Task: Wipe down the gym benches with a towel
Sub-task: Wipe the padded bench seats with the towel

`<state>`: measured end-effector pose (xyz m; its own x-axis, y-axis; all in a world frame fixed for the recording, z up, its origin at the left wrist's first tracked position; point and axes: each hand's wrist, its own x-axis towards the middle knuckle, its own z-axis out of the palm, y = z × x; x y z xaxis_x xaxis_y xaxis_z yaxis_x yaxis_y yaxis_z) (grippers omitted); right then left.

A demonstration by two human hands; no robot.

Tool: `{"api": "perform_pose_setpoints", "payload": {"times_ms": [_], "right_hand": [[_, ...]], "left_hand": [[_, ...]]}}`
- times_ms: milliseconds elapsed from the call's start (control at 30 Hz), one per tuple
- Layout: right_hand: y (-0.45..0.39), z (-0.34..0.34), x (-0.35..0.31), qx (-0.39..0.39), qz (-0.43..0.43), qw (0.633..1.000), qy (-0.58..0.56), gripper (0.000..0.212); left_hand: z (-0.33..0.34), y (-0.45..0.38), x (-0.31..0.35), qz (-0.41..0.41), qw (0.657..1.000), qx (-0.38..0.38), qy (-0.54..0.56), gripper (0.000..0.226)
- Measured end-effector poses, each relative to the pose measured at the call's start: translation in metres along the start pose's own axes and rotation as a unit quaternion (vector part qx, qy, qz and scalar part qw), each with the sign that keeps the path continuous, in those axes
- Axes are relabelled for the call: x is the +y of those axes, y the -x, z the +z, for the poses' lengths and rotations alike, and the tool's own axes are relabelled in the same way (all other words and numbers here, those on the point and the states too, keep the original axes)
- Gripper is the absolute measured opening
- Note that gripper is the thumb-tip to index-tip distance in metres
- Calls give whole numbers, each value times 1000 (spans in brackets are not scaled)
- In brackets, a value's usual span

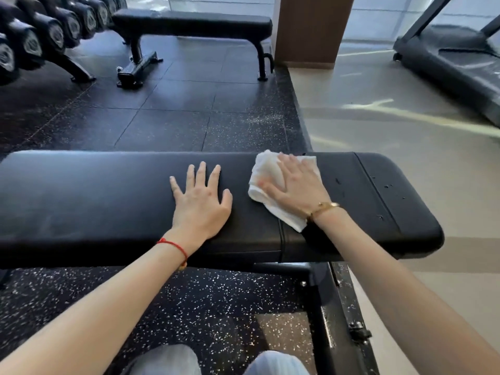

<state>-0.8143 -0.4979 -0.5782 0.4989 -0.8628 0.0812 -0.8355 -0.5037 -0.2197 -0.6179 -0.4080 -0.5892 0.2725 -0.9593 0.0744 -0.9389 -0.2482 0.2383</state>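
A long black padded bench (pixel 94 201) runs across the view in front of me. A white towel (pixel 266 171) lies folded on its pad, right of the middle. My right hand (pixel 295 182) presses flat on the towel with straight, spread fingers. To the left of the towel, my left hand (pixel 201 198) rests flat on the bare pad, fingers spread and holding nothing. A second black flat bench (pixel 194 23) stands farther back on the dark floor.
A rack of dumbbells (pixel 40 36) lines the far left. A brown pillar (pixel 308 31) stands behind the benches, and a treadmill (pixel 457 66) sits at the far right on the pale floor. The near bench's metal frame (pixel 324 307) reaches toward my knees.
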Motion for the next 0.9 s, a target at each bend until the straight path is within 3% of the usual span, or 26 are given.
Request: {"api": "perform_pose_setpoints", "payload": {"times_ms": [100, 233, 333, 433, 600, 733, 900], "right_hand": [[29, -4, 16, -12, -46, 999, -5, 94], [37, -11, 35, -5, -32, 999, -10, 106], [35, -13, 27, 30, -92, 994, -45, 93], [43, -10, 20, 10, -134, 989, -66, 79], [60, -11, 34, -31, -102, 994, -40, 79], [18, -8, 42, -25, -42, 999, -4, 87], [-27, 3, 11, -20, -9, 1000, -5, 67]], "left_hand": [[1, 1, -1, -3, 1000, 8, 7, 61], [-1, 1, -1, -10, 1000, 13, 10, 60], [0, 1, 0, -10, 1000, 10, 13, 60], [1, 0, 0, -12, 1000, 20, 10, 60], [2, -1, -4, -5, 1000, 20, 12, 59], [3, -1, -5, -5, 1000, 21, 10, 60], [3, -2, -5, -1, 1000, 21, 12, 60]]}}
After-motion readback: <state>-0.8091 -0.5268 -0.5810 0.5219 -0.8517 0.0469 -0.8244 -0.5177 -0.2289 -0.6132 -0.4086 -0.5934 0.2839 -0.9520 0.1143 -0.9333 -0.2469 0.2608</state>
